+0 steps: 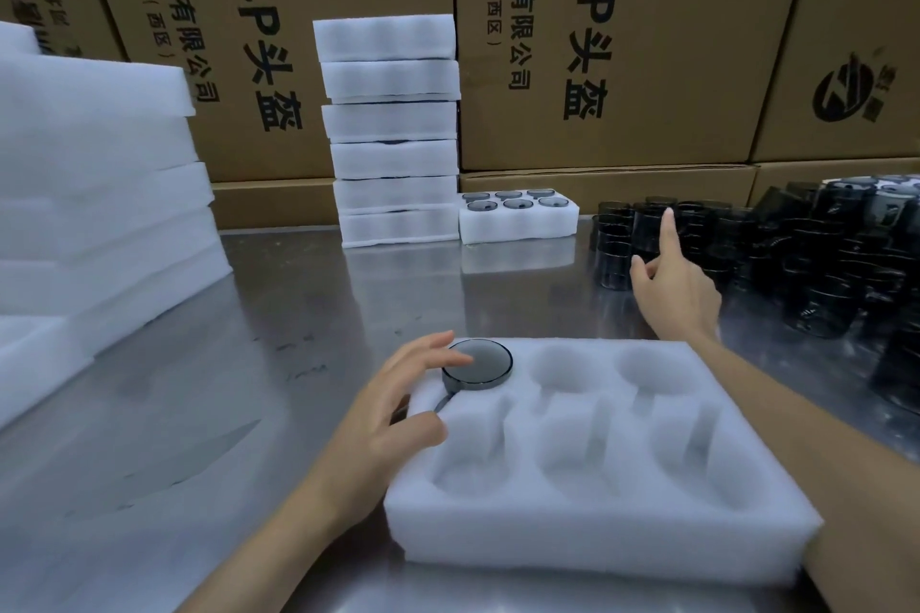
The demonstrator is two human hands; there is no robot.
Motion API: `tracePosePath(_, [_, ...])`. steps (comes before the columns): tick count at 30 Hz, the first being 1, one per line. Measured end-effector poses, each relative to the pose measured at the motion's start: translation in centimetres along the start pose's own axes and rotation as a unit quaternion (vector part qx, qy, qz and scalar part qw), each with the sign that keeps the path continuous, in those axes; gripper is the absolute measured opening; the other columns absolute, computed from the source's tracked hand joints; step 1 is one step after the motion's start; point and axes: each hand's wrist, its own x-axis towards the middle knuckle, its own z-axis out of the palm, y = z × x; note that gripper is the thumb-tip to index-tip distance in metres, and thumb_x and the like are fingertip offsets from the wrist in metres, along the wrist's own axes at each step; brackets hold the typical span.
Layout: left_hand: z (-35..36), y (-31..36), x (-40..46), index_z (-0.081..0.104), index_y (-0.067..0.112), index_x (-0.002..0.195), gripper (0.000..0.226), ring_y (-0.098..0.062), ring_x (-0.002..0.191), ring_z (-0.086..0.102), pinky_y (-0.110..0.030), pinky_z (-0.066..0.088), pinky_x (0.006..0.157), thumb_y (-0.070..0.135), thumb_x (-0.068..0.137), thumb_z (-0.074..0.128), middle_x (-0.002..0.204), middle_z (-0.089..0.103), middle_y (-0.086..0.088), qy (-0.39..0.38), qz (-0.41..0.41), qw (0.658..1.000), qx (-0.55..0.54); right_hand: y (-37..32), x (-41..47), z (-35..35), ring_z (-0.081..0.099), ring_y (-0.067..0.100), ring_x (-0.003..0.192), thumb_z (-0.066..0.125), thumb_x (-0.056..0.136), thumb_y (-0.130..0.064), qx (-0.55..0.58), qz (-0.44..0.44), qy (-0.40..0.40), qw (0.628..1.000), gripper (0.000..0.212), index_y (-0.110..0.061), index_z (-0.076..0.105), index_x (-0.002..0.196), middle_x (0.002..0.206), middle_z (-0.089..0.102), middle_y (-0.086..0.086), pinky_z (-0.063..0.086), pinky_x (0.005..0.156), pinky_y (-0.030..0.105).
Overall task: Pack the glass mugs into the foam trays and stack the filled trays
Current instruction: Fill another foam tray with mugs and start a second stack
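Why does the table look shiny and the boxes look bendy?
In the head view, the metal table mirrors the filled tray like glass; the wide lens curves the cardboard boxes; the dark mugs smear together, slightly blurred.

A white foam tray (597,473) with six pockets lies on the steel bench (279,314). One dark glass mug (477,364) sits bottom-up in the tray's far-left pocket; the other five pockets hold nothing. The left hand (398,406) rests at the tray's left edge, its fingers (433,346) spread and touching the mug's rim. The right hand (672,279) reaches beyond the tray, forefinger straight, toward a crowd of dark mugs (796,254) standing on the bench. Farther beyond the tray stand a tall stack of trays (393,129) and, just beside it, a single filled tray (517,219). Cardboard cartons (622,40) stand behind.
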Motion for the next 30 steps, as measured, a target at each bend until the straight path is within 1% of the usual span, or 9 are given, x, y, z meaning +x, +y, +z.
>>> tracePosePath(5, [0.0, 0.0, 0.0, 0.062, 0.033, 0.110, 0.062, 0.012, 0.127, 0.034, -0.003, 0.028, 0.093, 0.043, 0.050, 0.047, 0.135, 0.043, 0.027, 0.000, -0.003, 1.000, 0.016, 0.6, 1.1, 1.0, 0.050, 0.026, 0.059, 0.044, 0.097, -0.032, -0.051, -0.013, 0.045, 0.998, 0.065, -0.024, 0.011, 0.152, 0.067, 0.059, 0.008, 0.038, 0.053, 0.031])
tracePosePath(8, [0.0, 0.0, 0.0, 0.061, 0.032, 0.111, 0.064, 0.012, 0.127, 0.033, -0.003, 0.027, 0.095, 0.044, 0.050, 0.046, 0.136, 0.042, 0.026, 0.001, -0.003, 1.000, 0.019, 0.9, 1.5, 1.3, 0.055, 0.030, 0.065, 0.046, 0.096, -0.029, -0.037, -0.004, 0.061, 0.997, 0.058, -0.024, 0.022, 0.148, 0.072, 0.062, 0.008, 0.039, 0.058, 0.032])
tracePosePath(13, [0.1, 0.1, 0.0, 0.060, 0.030, 0.111, 0.065, 0.011, 0.128, 0.033, -0.005, 0.026, 0.097, 0.044, 0.050, 0.046, 0.136, 0.041, 0.024, 0.000, -0.002, 1.000, 0.017, 1.3, 1.4, 1.2, 0.061, 0.040, 0.082, 0.048, 0.097, -0.027, -0.002, 0.023, 0.082, 0.996, 0.026, -0.012, 0.043, 0.117, 0.090, 0.068, 0.017, 0.035, 0.064, 0.035])
tracePosePath(16, [0.1, 0.1, 0.0, 0.060, 0.031, 0.112, 0.061, 0.011, 0.128, 0.032, -0.004, 0.027, 0.096, 0.039, 0.052, 0.049, 0.136, 0.041, 0.024, -0.001, -0.009, 1.000, 0.016, 1.3, 1.2, 1.1, 0.060, 0.041, 0.081, 0.045, 0.099, -0.028, 0.002, 0.031, 0.096, 0.995, 0.020, -0.010, 0.048, 0.106, 0.088, 0.067, 0.021, 0.033, 0.063, 0.035])
tracePosePath(19, [0.1, 0.1, 0.0, 0.060, 0.032, 0.111, 0.059, 0.011, 0.128, 0.032, -0.004, 0.026, 0.095, 0.038, 0.053, 0.049, 0.136, 0.041, 0.025, -0.003, -0.008, 1.000, 0.016, 1.5, 0.8, 0.8, 0.059, 0.037, 0.078, 0.046, 0.098, -0.030, 0.031, 0.006, 0.119, 0.992, 0.018, -0.012, 0.048, 0.101, 0.084, 0.067, 0.016, 0.033, 0.060, 0.034])
tracePosePath(21, [0.1, 0.0, 0.0, 0.060, 0.031, 0.112, 0.054, 0.012, 0.127, 0.032, -0.005, 0.027, 0.095, 0.028, 0.058, 0.051, 0.136, 0.041, 0.025, -0.001, -0.011, 1.000, 0.018, 1.4, 0.1, 0.3, 0.057, 0.034, 0.082, 0.049, 0.096, -0.032, 0.060, -0.017, 0.123, 0.990, 0.018, -0.014, 0.048, 0.099, 0.087, 0.067, 0.012, 0.034, 0.061, 0.034])
tracePosePath(24, [0.0, 0.0, 0.0, 0.060, 0.031, 0.111, 0.052, 0.013, 0.126, 0.032, -0.009, 0.028, 0.095, 0.019, 0.062, 0.048, 0.136, 0.040, 0.025, 0.004, -0.014, 1.000, 0.020, 0.8, -1.7, -0.9, 0.054, 0.024, 0.089, 0.055, 0.091, -0.041, 0.105, -0.030, 0.117, 0.987, 0.021, -0.021, 0.049, 0.095, 0.085, 0.066, -0.003, 0.035, 0.064, 0.032])
tracePosePath(27, [0.1, 0.1, 0.0, 0.061, 0.031, 0.111, 0.052, 0.014, 0.124, 0.033, -0.005, 0.030, 0.090, 0.020, 0.062, 0.047, 0.136, 0.041, 0.025, 0.006, -0.013, 1.000, 0.020, 0.2, -3.9, -2.4, 0.055, 0.015, 0.081, 0.060, 0.082, -0.055, 0.162, 0.005, 0.106, 0.981, 0.029, -0.028, 0.050, 0.083, 0.074, 0.062, -0.015, 0.038, 0.063, 0.031])
tracePosePath(30, [0.0, 0.2, 0.0, 0.062, 0.029, 0.110, 0.052, 0.017, 0.119, 0.036, -0.004, 0.034, 0.082, 0.018, 0.061, 0.047, 0.136, 0.042, 0.021, 0.006, -0.013, 1.000, 0.011, 0.0, -5.6, -3.8, 0.057, 0.014, 0.075, 0.061, 0.076, -0.062, 0.216, 0.061, 0.079, 0.971, 0.039, -0.024, 0.053, 0.073, 0.066, 0.061, -0.013, 0.039, 0.062, 0.032])
